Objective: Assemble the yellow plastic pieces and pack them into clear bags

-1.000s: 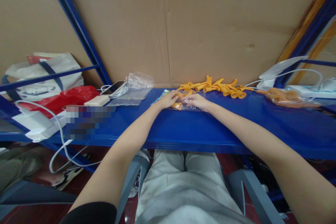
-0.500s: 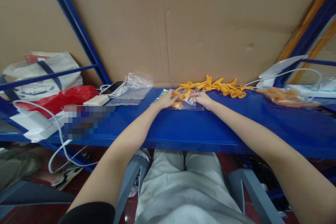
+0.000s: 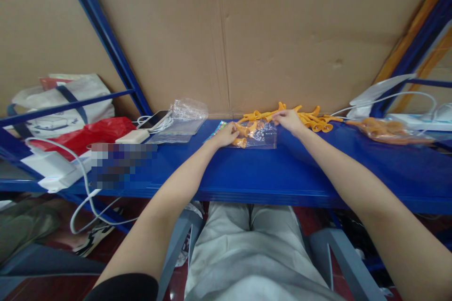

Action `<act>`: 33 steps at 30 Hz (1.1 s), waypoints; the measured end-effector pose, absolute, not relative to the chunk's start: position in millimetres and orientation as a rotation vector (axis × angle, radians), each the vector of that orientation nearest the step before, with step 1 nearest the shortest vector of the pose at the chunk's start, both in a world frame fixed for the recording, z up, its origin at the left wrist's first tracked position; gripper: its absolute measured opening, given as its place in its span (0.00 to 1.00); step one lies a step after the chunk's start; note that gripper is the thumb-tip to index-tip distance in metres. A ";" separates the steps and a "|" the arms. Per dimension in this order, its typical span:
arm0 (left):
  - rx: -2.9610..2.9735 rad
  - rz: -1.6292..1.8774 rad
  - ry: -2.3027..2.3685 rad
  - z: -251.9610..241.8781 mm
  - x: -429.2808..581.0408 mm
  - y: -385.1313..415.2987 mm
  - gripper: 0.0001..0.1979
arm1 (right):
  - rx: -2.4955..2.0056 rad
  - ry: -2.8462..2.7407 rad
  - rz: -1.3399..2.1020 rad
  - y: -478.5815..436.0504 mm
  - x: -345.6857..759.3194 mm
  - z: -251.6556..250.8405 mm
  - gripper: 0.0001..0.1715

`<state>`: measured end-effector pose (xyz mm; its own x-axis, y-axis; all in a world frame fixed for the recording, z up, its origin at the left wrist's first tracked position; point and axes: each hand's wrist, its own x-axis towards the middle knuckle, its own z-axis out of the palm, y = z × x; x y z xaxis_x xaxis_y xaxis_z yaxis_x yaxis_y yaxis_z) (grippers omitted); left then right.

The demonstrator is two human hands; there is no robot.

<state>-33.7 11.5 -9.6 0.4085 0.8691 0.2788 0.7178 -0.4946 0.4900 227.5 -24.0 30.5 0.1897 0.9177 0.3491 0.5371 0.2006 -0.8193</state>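
A clear plastic bag [image 3: 263, 137] with several orange horn-shaped pieces in or on it lies on the blue shelf. My left hand [image 3: 226, 135] is closed on the bag's left side, beside a colourful printed edge [image 3: 219, 127]. Behind the bag stretches a row of loose orange pieces [image 3: 314, 120]. My right hand [image 3: 287, 121] is over this row, its fingers at one of the pieces; whether it grips that piece is too small to tell.
Flat clear bags [image 3: 183, 127], a phone [image 3: 154, 119] and a white power bank [image 3: 132, 137] lie left. Beyond are a red bag [image 3: 95, 134] and white cables. A filled bag of orange pieces [image 3: 384, 129] lies right. Cardboard [image 3: 261, 37] stands behind the shelf [image 3: 254, 174]. A person's leg shows lower left.
My right hand has left the clear bag and moved up and slightly right to the loose orange pieces. My left hand stays at the bag. The view has shifted slightly.
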 end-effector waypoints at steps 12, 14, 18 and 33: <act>2.298 0.813 1.419 -12.3 -31.5 10.5 0.06 | -2.339 -1.549 -0.286 -16.3 303.6 6.5 0.28; 2.303 0.808 1.430 -11.4 -30.8 9.0 0.06 | -2.283 -1.490 -0.291 -13.6 305.2 8.1 0.27; 2.314 0.755 1.468 -8.3 -29.1 5.1 0.05 | -2.050 -1.334 -0.238 -6.9 311.5 14.3 0.26; 2.309 0.770 1.463 -10.7 -31.3 7.9 0.06 | -1.430 -1.563 -0.475 -17.8 275.3 50.4 0.20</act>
<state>-31.3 7.9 -10.7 0.3376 0.8995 0.2774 0.7380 -0.4359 0.5151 275.3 -17.8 50.4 0.1143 0.5615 0.8195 0.9226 0.2459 -0.2972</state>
